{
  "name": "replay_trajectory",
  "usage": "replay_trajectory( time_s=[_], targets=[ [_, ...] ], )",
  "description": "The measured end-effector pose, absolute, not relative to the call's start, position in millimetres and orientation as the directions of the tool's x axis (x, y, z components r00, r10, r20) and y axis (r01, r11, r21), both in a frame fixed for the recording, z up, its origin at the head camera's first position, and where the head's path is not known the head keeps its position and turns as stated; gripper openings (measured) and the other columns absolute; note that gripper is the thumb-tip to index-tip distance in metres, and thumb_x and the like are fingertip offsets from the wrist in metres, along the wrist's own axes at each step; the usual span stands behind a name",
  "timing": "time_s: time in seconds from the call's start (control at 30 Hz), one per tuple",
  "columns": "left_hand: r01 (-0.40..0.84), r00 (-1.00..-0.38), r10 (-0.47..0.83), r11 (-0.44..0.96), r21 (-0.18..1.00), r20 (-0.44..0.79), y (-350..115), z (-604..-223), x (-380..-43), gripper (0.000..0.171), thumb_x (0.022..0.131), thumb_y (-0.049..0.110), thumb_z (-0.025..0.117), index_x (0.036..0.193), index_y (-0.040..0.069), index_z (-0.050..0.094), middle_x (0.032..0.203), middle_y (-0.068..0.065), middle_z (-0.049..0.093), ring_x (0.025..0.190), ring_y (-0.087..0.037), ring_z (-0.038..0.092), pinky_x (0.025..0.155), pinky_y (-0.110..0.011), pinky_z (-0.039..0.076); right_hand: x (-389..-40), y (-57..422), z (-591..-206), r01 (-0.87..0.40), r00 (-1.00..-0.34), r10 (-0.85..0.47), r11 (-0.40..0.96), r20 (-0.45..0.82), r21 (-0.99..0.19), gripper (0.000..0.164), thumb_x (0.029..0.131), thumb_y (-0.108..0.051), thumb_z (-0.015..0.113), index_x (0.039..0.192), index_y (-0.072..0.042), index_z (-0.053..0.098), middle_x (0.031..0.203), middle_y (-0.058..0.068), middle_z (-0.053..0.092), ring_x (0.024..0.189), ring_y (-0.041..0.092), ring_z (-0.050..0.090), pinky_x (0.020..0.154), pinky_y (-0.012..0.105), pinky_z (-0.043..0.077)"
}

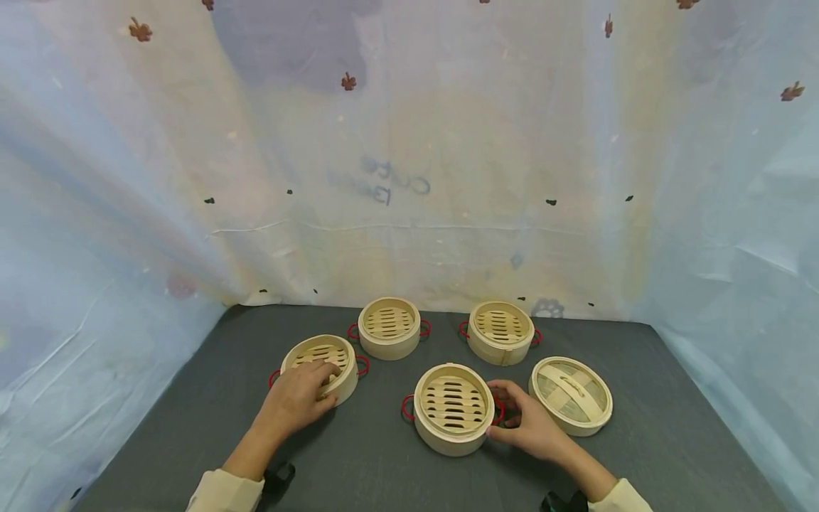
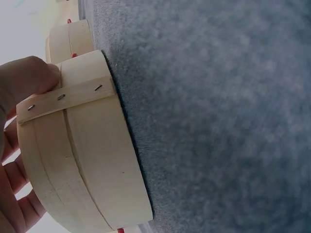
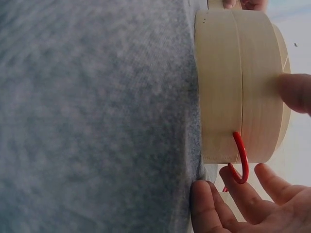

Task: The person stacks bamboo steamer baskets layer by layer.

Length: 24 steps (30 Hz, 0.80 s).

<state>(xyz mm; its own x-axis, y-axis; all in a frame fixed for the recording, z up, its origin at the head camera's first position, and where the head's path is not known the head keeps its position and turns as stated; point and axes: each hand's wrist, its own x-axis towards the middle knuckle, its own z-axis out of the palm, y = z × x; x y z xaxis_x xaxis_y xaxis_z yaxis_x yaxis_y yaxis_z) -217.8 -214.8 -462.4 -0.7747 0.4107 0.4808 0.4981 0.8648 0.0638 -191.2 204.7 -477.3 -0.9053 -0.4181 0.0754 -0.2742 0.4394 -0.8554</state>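
My left hand (image 1: 297, 397) grips the rim of the left bamboo steamer basket (image 1: 348, 390). Its thumb (image 2: 36, 75) lies along the outer wall near a stapled strip, while the other fingers reach over the slatted inside. At the front middle stands another steamer basket (image 1: 450, 442) with red handles. Around its right side my right hand (image 1: 527, 423) is spread, thumb by the near wall and fingers beside the red handle (image 3: 244, 160). Those fingers look relaxed; whether they press the wall is unclear. A woven bamboo lid (image 1: 571, 396) lies just right of that hand.
Two more steamer baskets with red handles stand farther back, one at the centre (image 1: 388, 348) and one to its right (image 1: 500, 353). All sit on a dark grey cloth-covered table (image 1: 377, 469). A patterned pale curtain (image 1: 448, 142) closes off the back and sides.
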Motion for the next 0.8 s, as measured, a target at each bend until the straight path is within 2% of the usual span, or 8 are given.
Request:
replay_trajectory(
  time_s=[0.33,0.53,0.8],
  targets=[
    [0.499,-0.770,0.420,0.866,0.043,0.479,-216.9,-463.1,-218.2,0.036,0.070,0.020,0.079,0.103,0.019,0.066,0.082,0.009,0.060,0.073,-0.010,0.057,0.064,-0.033,0.046,-192.6,205.3,-480.2,-0.269,-0.906,-0.419,0.458,0.061,-0.847,0.070,0.081,-0.024,0.077,0.138,-0.006,0.042,0.127,0.020,0.057,0.108,0.023,0.061,0.072,0.030,0.052],
    [0.499,-0.765,0.419,0.866,0.038,0.489,-217.9,-462.9,-217.2,0.036,0.070,0.020,0.077,0.104,0.021,0.066,0.091,0.006,0.065,0.077,-0.014,0.059,0.062,-0.033,0.042,-192.3,205.0,-479.1,-0.263,-0.907,-0.419,0.466,0.051,-0.845,0.070,0.081,-0.025,0.077,0.138,-0.006,0.042,0.127,0.019,0.057,0.108,0.022,0.061,0.072,0.029,0.052],
    [0.499,-0.753,0.422,0.866,0.021,0.505,-215.9,-460.0,-215.2,0.035,0.071,0.020,0.076,0.104,0.023,0.066,0.098,0.004,0.067,0.083,-0.018,0.061,0.064,-0.036,0.042,-193.2,205.2,-476.9,-0.254,-0.908,-0.418,0.480,0.036,-0.840,0.070,0.081,-0.025,0.077,0.138,-0.007,0.042,0.124,0.017,0.059,0.102,0.013,0.060,0.070,0.027,0.051]
  ],
)
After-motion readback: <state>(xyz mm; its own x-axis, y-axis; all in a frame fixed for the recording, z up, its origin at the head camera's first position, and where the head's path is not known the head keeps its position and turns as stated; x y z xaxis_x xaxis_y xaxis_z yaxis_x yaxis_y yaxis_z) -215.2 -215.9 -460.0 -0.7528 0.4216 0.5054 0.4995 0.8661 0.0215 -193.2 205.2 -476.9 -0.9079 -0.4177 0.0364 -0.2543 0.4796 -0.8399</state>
